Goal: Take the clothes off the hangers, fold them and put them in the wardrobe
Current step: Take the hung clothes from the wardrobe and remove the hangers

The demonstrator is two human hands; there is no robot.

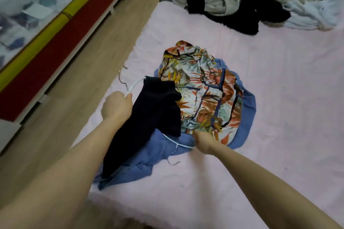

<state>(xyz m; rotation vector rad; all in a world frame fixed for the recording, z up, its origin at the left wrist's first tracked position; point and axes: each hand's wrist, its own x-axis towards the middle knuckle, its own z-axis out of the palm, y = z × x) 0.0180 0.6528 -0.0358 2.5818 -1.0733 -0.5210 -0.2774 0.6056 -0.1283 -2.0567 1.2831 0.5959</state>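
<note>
Pink bedding (279, 98) spreads beside a wood floor (78, 87). Left hand (116, 106) grips a white hanger (135, 84), hook toward the floor; its dark garment (149, 117) runs lengthwise toward the viewer. Right hand (203, 140) pinches a patterned shirt (204, 91) lying over blue cloth (141, 165).
</note>
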